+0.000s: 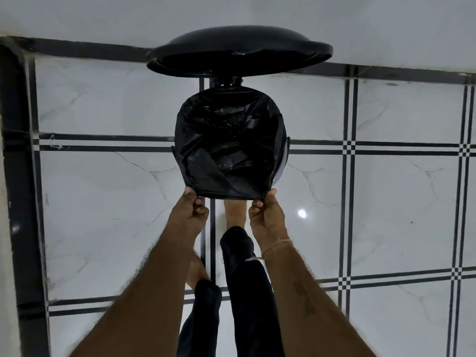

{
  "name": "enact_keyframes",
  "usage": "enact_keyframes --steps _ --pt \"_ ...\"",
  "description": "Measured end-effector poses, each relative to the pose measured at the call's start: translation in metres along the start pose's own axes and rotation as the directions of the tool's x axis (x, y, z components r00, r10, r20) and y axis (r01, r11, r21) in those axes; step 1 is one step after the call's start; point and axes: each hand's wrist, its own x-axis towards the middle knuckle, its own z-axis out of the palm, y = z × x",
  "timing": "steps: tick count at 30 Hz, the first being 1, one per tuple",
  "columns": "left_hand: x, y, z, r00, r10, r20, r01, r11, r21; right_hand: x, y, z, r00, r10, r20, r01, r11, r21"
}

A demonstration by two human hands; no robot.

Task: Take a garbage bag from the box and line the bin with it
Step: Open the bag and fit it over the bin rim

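A black garbage bag (229, 145) lies spread over the mouth of a pedal bin, hanging down inside it. The bin's black lid (239, 51) stands tipped up at the far side. A strip of the bin's shiny wall (282, 161) shows at the right. My left hand (192, 215) pinches the bag's near left corner at the rim. My right hand (265, 215) pinches the near right corner. The bag's near edge runs straight between the two hands. No box of bags is in view.
The bin stands on a white marble-look tiled floor (386, 202) with black stripe lines. A black skirting band (15, 150) runs down the left and along the white wall behind. My bare feet and black trousers (244, 279) are just in front of the bin.
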Motion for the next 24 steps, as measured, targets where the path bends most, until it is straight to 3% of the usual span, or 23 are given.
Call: enact_keyframes --steps 7,12,19,24 --pt "0.008 -0.001 0.0 0.999 0.009 0.039 -0.012 0.998 0.061 0.014 0.004 -0.004 0.997 0.023 0.068 -0.027 0.998 0.058" --pt "0.017 0.005 -0.003 0.998 -0.035 0.047 0.026 0.985 0.17 0.022 -0.004 0.003 0.997 0.073 0.025 -0.076 0.988 0.138" --pt "0.019 0.013 0.003 0.995 -0.089 -0.052 0.1 0.956 0.275 0.051 -0.006 0.003 0.999 0.022 0.028 -0.023 1.0 0.02" --pt "0.006 0.02 0.014 0.997 0.072 0.026 -0.074 0.994 0.078 0.035 -0.021 0.004 0.997 -0.061 0.037 0.062 0.998 -0.009"
